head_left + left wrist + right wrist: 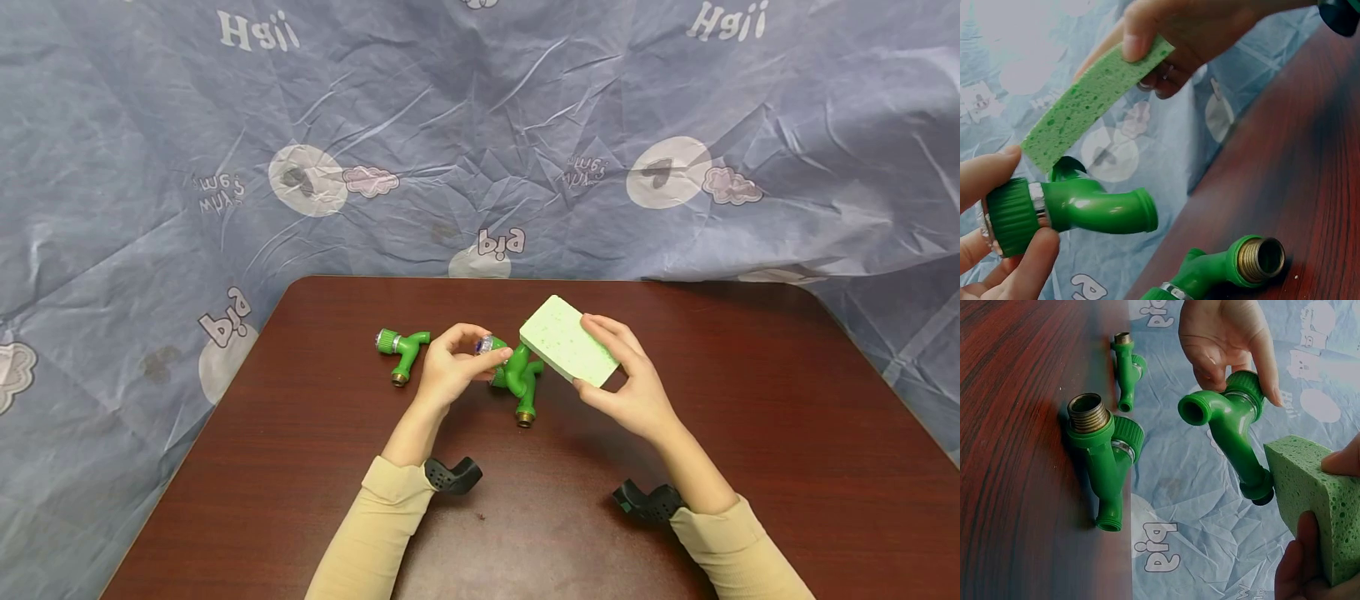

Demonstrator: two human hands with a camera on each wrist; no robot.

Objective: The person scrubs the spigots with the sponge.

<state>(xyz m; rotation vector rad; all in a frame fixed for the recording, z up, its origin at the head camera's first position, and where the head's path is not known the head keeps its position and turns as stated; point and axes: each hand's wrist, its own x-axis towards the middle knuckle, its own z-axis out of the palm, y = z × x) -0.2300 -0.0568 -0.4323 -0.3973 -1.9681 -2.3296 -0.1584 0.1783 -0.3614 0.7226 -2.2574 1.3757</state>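
My left hand (pixel 450 367) grips a green faucet (pixel 1097 206) by its ribbed knob, raised over the table. Its spout points toward me and its inlet end faces the sponge. In my right hand (pixel 626 383) is a light green sponge (pixel 570 340), a thick rectangular block pinched between thumb and fingers. In the right wrist view one corner of the sponge (pixel 1300 487) meets the inlet end of the held faucet (pixel 1232 437). Below the held one, a second green faucet (pixel 527 400) with a brass threaded end lies on the table.
A third green faucet (pixel 403 354) lies on the table to the left of my left hand. The dark red-brown wooden table (pixel 750 417) reaches back to a blue-grey printed cloth (pixel 480 150) hanging behind it. Black wrist mounts (pixel 453 477) sit at both cuffs.
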